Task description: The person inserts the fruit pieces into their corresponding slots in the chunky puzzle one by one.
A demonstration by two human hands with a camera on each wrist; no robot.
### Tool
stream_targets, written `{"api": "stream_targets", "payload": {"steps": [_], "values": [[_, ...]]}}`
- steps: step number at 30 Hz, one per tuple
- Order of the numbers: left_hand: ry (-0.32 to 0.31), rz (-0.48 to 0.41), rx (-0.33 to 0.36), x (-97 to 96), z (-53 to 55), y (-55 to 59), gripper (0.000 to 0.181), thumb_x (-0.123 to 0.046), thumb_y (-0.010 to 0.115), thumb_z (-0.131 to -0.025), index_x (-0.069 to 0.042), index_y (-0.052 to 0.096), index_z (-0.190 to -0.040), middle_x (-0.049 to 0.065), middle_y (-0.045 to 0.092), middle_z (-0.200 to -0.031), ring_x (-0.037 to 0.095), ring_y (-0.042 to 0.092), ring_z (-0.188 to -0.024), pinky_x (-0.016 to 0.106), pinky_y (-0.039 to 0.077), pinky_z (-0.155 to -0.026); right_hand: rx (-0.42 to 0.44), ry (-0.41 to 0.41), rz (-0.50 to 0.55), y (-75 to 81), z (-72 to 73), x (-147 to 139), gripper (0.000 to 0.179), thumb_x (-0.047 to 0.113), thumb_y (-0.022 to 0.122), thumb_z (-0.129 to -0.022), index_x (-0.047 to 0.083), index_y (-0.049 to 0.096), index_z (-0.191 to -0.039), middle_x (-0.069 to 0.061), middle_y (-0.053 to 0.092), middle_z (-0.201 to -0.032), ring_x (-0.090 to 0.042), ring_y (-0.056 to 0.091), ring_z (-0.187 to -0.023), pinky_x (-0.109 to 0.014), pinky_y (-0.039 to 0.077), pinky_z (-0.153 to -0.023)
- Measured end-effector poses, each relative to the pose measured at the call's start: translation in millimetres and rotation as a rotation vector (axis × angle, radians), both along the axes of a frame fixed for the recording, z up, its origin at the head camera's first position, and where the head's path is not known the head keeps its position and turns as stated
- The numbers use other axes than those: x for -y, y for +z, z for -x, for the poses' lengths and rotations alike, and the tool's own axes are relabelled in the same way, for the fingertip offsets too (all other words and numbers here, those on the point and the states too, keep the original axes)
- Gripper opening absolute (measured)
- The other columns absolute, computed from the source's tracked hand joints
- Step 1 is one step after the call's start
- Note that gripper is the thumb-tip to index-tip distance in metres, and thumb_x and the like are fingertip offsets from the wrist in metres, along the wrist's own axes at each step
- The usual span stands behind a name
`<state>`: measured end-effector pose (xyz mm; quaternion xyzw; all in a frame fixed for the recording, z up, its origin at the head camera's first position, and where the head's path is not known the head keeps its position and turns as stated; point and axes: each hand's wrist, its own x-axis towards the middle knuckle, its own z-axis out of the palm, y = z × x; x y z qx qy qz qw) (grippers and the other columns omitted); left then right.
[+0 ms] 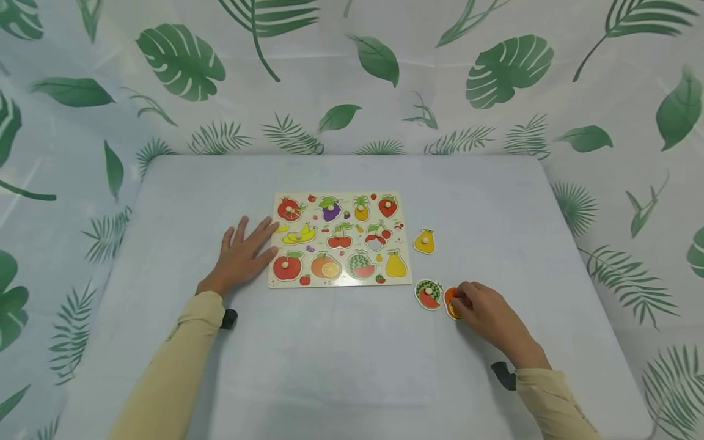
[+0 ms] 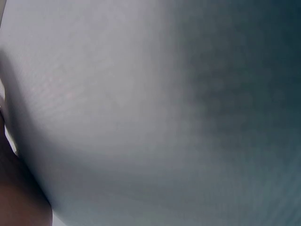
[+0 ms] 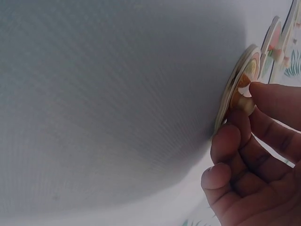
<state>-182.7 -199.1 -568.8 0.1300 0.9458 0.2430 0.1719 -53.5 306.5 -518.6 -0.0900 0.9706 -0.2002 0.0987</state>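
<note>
My right hand (image 1: 492, 315) pinches the small knob of an orange puzzle piece (image 1: 450, 296) between thumb and fingers, low over the table. The right wrist view shows the knob (image 3: 246, 104) at the fingertips and the piece tilted on edge in that picture. Just left of it lies a watermelon piece (image 1: 428, 294), and farther back a pear piece (image 1: 425, 241), both with knobs. Spread along the left edge of the wooden fruit board (image 1: 324, 244), my left hand (image 1: 242, 253) has its fingertips at that edge. Orange, watermelon and pear pictures show in the board's front row.
On the board sit knobbed pieces such as the apple (image 1: 287, 266), bananas (image 1: 299, 234) and strawberry (image 1: 387, 206). A pale cloth covers the table (image 1: 341, 348). Leaf-printed fabric (image 1: 379, 98) hangs behind and along both sides.
</note>
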Motion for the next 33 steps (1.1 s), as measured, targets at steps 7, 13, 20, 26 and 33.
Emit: {"api": "stream_targets", "payload": {"steps": [7, 13, 20, 26, 33], "values": [[-0.001, 0.006, -0.010, -0.1, -0.3, -3.6, 0.070, -0.047, 0.049, -0.111, -0.022, 0.026, -0.172, 0.005, 0.013, -0.180, 0.037, -0.016, -0.163, 0.061, -0.013, -0.126, 0.018, -0.008, -0.001, 0.0, 0.7, -0.3, 0.017, 0.004, 0.079, -0.096, -0.005, 0.068, -0.106, -0.004, 0.064, -0.086, -0.020, 0.057, -0.077, -0.036, 0.057, -0.068], [0.007, -0.007, -0.007, -0.3, -1.7, 1.0, 0.069, -0.046, 0.050, -0.111, -0.021, 0.027, -0.172, 0.005, 0.014, -0.180, 0.037, -0.015, -0.163, 0.060, -0.013, -0.126, 0.026, -0.003, 0.002, 1.8, 2.9, 1.1, 0.016, 0.003, 0.079, -0.095, -0.004, 0.069, -0.105, -0.004, 0.064, -0.087, -0.020, 0.058, -0.077, -0.038, 0.058, -0.069], [-0.003, -0.023, -0.024, 0.8, -0.8, 1.4, 0.069, -0.045, 0.050, -0.111, -0.019, 0.029, -0.171, 0.006, 0.015, -0.179, 0.038, -0.014, -0.163, 0.061, -0.012, -0.126, 0.001, 0.005, -0.018, 3.4, 6.8, 0.5, 0.013, 0.001, 0.078, -0.095, -0.005, 0.069, -0.103, -0.006, 0.065, -0.087, -0.020, 0.059, -0.077, -0.039, 0.058, -0.069], [0.009, -0.009, -0.019, 0.2, 0.6, 1.2, 0.070, -0.045, 0.050, -0.110, -0.020, 0.029, -0.171, 0.006, 0.015, -0.179, 0.038, -0.014, -0.163, 0.060, -0.012, -0.126, -0.029, 0.042, -0.009, 6.9, 19.0, 5.2, 0.012, -0.001, 0.075, -0.095, -0.004, 0.068, -0.104, -0.007, 0.065, -0.089, -0.021, 0.059, -0.078, -0.040, 0.058, -0.070], [0.008, 0.001, -0.015, 0.8, 1.9, -2.9, 0.070, -0.048, 0.049, -0.111, -0.022, 0.028, -0.172, 0.005, 0.015, -0.180, 0.037, -0.015, -0.163, 0.060, -0.013, -0.126, -0.068, 0.104, -0.008, 11.4, 37.9, 18.0, 0.012, -0.004, 0.073, -0.093, -0.004, 0.068, -0.104, -0.009, 0.065, -0.091, -0.022, 0.060, -0.078, -0.040, 0.059, -0.070]]}}
